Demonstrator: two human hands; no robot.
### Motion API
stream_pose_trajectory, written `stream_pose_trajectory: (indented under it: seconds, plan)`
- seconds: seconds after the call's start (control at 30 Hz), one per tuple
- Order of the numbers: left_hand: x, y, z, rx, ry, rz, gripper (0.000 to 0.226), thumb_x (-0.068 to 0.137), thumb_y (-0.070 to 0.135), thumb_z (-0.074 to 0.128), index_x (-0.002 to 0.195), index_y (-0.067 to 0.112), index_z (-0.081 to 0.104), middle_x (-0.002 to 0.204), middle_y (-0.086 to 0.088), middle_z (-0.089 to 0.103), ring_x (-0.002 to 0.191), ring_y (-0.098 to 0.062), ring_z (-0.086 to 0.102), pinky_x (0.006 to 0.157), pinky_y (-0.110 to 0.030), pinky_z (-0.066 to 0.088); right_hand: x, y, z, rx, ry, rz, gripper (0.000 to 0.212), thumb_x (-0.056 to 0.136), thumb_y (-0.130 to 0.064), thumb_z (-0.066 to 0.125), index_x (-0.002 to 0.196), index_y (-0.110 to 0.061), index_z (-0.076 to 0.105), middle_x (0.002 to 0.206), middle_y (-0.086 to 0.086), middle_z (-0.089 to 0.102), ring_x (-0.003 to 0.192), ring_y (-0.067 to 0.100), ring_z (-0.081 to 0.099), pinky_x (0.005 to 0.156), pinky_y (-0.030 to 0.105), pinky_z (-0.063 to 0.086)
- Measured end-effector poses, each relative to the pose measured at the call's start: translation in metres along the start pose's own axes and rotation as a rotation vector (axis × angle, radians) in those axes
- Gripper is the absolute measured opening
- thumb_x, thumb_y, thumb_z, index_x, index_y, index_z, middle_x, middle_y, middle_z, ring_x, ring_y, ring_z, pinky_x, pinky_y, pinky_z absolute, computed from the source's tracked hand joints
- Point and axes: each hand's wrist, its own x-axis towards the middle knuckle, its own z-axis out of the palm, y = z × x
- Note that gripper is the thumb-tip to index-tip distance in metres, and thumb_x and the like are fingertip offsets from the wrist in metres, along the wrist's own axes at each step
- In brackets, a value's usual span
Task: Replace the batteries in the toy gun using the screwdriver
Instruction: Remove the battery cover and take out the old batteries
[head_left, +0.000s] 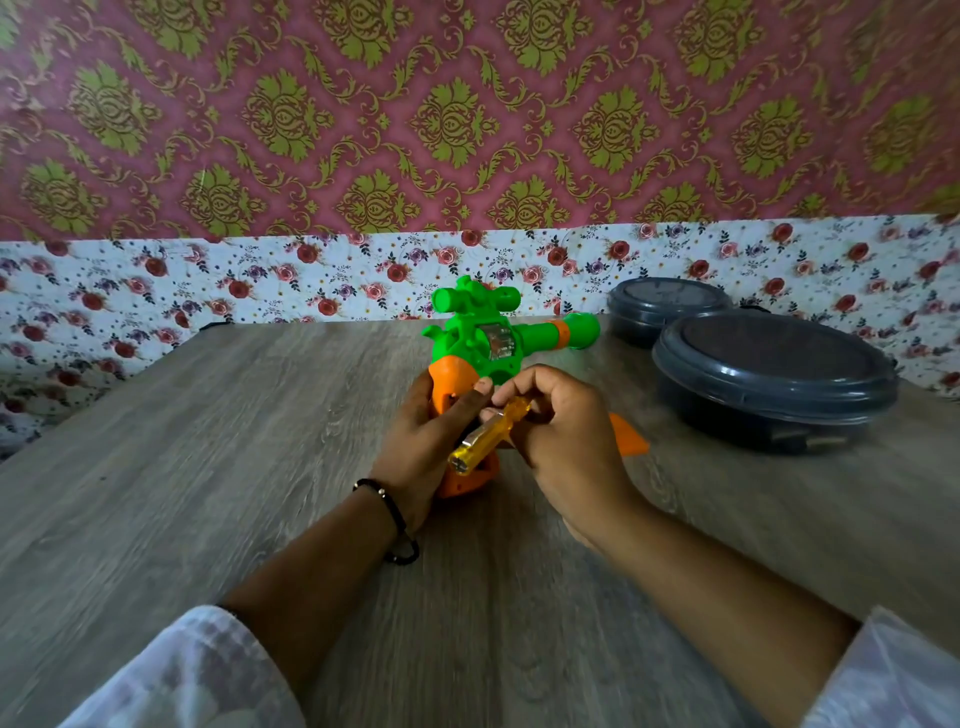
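Wood-grain table (208, 467) is seen below a patterned wall (363, 104) and a floral strip. Two dark round lidded containers (774, 379) are placed at the table's right side, one behind the other. The toy gun (483, 338), green with orange parts, is held near table centre, barrel pointed right, grip end down by the table. Its orange grip is clasped by the left hand (421, 441), fingers curled round it, black bracelet (395, 514) worn at the wrist. The right hand (566, 441) is set just beside the left, fingers pinched on the screwdriver (488, 436), yellow clear handle angled down-left toward the camera. Tip is hidden behind the fingers. An orange part (628, 436) is seen past the right hand. White sleeves (182, 675) are visible at the bottom.
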Motion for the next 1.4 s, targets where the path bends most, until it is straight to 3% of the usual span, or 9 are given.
stream_pose_trajectory:
  seconds: [0.1, 0.23, 0.3, 0.43, 0.57, 0.7, 1.0, 1.27, 1.4]
  plan:
    - [0.000, -0.001, 0.000, -0.009, 0.018, -0.019, 0.014, 0.091, 0.028, 0.052, 0.103, 0.023, 0.057, 0.100, -0.008, 0.067, 0.087, -0.020, 0.065, 0.075, -0.032, 0.055, 0.002, -0.004, -0.002, -0.039, -0.009, -0.015, 0.035, 0.072, 0.012, 0.065, 0.066, -0.023, 0.059, 0.063, -0.009, 0.062, 0.066, 0.012, 0.061, 0.069, 0.042, 0.056]
    - [0.003, -0.003, -0.001, -0.023, 0.067, -0.046, 0.013, 0.096, 0.029, 0.046, 0.095, 0.024, 0.058, 0.096, -0.009, 0.062, 0.075, -0.019, 0.059, 0.062, -0.026, 0.051, 0.015, -0.025, -0.023, 0.090, -0.026, 0.114, 0.031, 0.074, 0.017, 0.060, 0.071, -0.014, 0.059, 0.083, 0.016, 0.068, 0.079, 0.026, 0.068, 0.058, 0.030, 0.055]
    - [0.004, -0.004, -0.002, -0.008, 0.074, -0.048, 0.010, 0.096, 0.027, 0.046, 0.094, 0.028, 0.056, 0.092, -0.006, 0.063, 0.077, -0.017, 0.059, 0.066, -0.030, 0.051, 0.023, -0.037, -0.049, 0.167, -0.148, 0.216, 0.021, 0.076, 0.012, 0.062, 0.075, -0.008, 0.057, 0.080, 0.011, 0.066, 0.072, 0.019, 0.067, 0.053, 0.021, 0.054]
    - [0.006, -0.007, -0.002, -0.009, 0.083, -0.054, 0.018, 0.093, 0.031, 0.048, 0.109, 0.027, 0.055, 0.093, -0.006, 0.063, 0.080, -0.019, 0.061, 0.071, -0.034, 0.054, 0.030, -0.041, -0.097, 0.091, -0.414, 0.372, 0.012, 0.069, 0.000, 0.067, 0.075, -0.007, 0.060, 0.073, 0.007, 0.067, 0.074, 0.020, 0.068, 0.069, 0.031, 0.058]
    - [0.008, -0.010, -0.005, 0.039, 0.092, -0.062, 0.025, 0.090, 0.037, 0.050, 0.113, 0.028, 0.055, 0.093, -0.006, 0.065, 0.085, -0.022, 0.063, 0.090, -0.047, 0.051, 0.031, -0.036, -0.119, -0.116, -0.486, 0.478, 0.014, 0.078, 0.010, 0.062, 0.074, -0.003, 0.059, 0.069, 0.011, 0.067, 0.065, 0.023, 0.066, 0.057, 0.027, 0.057]
    - [0.009, -0.011, -0.005, 0.065, 0.113, -0.062, 0.027, 0.093, 0.037, 0.046, 0.116, 0.026, 0.053, 0.092, -0.007, 0.065, 0.087, -0.025, 0.062, 0.093, -0.050, 0.049, 0.029, -0.036, -0.123, -0.188, -0.540, 0.535, 0.017, 0.080, 0.014, 0.058, 0.075, -0.001, 0.057, 0.065, 0.010, 0.067, 0.056, 0.019, 0.066, 0.049, 0.022, 0.055]
    - [0.010, -0.013, -0.010, 0.335, 0.149, 0.013, 0.030, 0.085, 0.047, 0.053, 0.103, 0.023, 0.057, 0.095, -0.006, 0.066, 0.089, -0.023, 0.064, 0.086, -0.045, 0.053, 0.026, -0.019, -0.106, -0.351, -0.480, 0.501, 0.017, 0.076, 0.014, 0.064, 0.075, -0.002, 0.059, 0.071, 0.017, 0.066, 0.054, 0.019, 0.062, 0.049, 0.024, 0.055]
    - [0.013, -0.011, -0.021, 0.655, 0.212, 0.071, 0.062, 0.079, 0.029, 0.072, 0.131, 0.010, 0.045, 0.113, -0.003, 0.059, 0.105, -0.021, 0.057, 0.085, -0.034, 0.046, 0.028, -0.015, -0.104, -0.337, -0.447, 0.481, 0.010, 0.084, 0.004, 0.061, 0.079, -0.004, 0.061, 0.080, 0.021, 0.069, 0.061, 0.020, 0.064, 0.054, 0.024, 0.055]
    - [0.016, -0.012, -0.029, 0.683, 0.212, 0.041, 0.034, 0.085, 0.023, 0.066, 0.113, 0.007, 0.057, 0.103, -0.007, 0.066, 0.098, -0.024, 0.062, 0.081, -0.035, 0.047, 0.028, -0.021, -0.104, -0.321, -0.368, 0.323, 0.012, 0.088, 0.002, 0.056, 0.084, -0.008, 0.062, 0.078, 0.014, 0.069, 0.059, 0.021, 0.061, 0.051, 0.030, 0.049]
